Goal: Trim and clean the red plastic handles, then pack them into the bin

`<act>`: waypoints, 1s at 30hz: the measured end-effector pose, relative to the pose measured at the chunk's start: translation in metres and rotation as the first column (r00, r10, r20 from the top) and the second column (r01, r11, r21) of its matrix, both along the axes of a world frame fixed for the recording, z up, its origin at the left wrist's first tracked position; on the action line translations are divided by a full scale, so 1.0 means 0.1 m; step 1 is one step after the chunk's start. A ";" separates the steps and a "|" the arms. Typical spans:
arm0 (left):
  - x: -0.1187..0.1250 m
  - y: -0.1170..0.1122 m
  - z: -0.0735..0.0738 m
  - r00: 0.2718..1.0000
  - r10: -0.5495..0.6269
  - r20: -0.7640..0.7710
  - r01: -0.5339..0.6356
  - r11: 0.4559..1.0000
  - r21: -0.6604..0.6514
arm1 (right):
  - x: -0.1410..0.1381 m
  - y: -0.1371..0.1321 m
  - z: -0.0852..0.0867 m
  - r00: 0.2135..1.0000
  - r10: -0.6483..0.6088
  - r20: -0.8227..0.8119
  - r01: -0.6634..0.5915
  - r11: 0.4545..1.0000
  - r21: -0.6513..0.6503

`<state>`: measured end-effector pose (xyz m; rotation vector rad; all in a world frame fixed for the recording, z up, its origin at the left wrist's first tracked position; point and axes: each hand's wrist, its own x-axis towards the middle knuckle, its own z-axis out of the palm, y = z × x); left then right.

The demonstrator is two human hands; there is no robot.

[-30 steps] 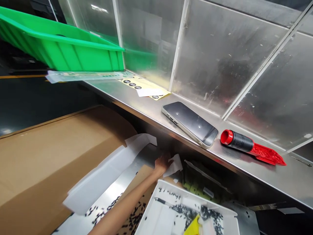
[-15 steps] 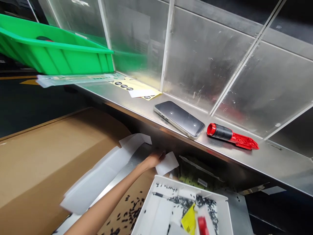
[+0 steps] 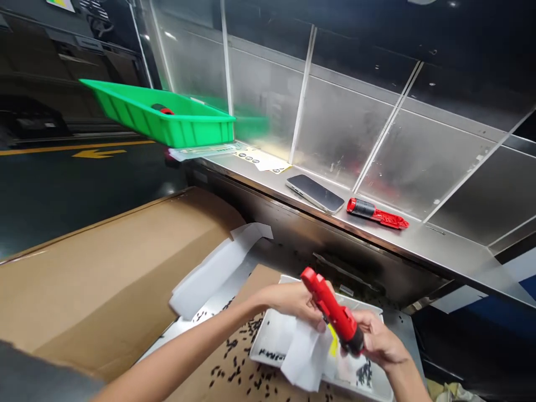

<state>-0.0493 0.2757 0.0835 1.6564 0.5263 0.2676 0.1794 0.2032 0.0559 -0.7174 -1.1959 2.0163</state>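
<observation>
My right hand grips a red tool with a black end, held tilted over a white tray. My left hand pinches a white paper sheet just below the tool's red part and touches the tool. The tray holds small black pieces and a yellow scrap. More black pieces lie scattered on the brown cardboard beneath my left forearm.
A steel shelf behind carries a phone, a second red and black tool, label sheets and a green bin. A big cardboard box and white sheets lie to the left.
My left hand came back from under the shelf with the white paper. My right hand came into view holding the red tool. The view pulled back and up.
</observation>
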 end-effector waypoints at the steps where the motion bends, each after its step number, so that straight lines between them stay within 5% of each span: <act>1: 0.03 -0.05 0.00 0.999 -0.005 0.048 0.008 0.997 -0.076 | -0.04 -0.07 -0.04 1.000 0.024 -0.007 -0.024 0.999 -0.027; 4: 0.16 -0.18 -0.17 0.981 0.075 0.176 -0.018 0.951 -0.308 | -0.11 -0.35 -0.14 0.999 0.039 0.026 -0.037 0.996 -0.078; 9: 0.41 -0.52 -0.74 0.888 0.382 0.258 -0.156 0.776 -0.611 | -0.02 -0.67 -0.29 0.988 -0.137 0.067 0.145 0.982 -0.119; 13: 0.48 -0.99 -1.06 0.894 0.377 0.244 -0.080 0.670 -0.738 | 0.21 -0.79 -0.48 0.928 -0.343 0.143 0.360 0.926 -0.112; 17: 0.57 -1.35 -1.21 0.915 0.373 0.153 -0.150 0.668 -0.729 | 0.37 -0.93 -0.62 0.865 -0.456 0.211 0.481 0.873 -0.085; 23: 0.91 -1.53 -1.35 0.901 0.432 0.038 -0.282 0.650 -0.706 | 0.32 -1.01 -0.62 0.830 -0.488 0.270 0.512 0.859 -0.021; 27: 0.99 -1.52 -1.39 0.840 0.542 -0.009 -0.361 0.546 -0.756 | 0.39 -1.15 -0.59 0.727 -0.617 0.302 0.624 0.777 0.086; 30: 1.02 -1.45 -1.41 0.756 0.653 -0.051 -0.425 0.430 -0.797 | 0.49 -1.48 -0.69 0.564 -0.748 0.350 0.715 0.654 0.247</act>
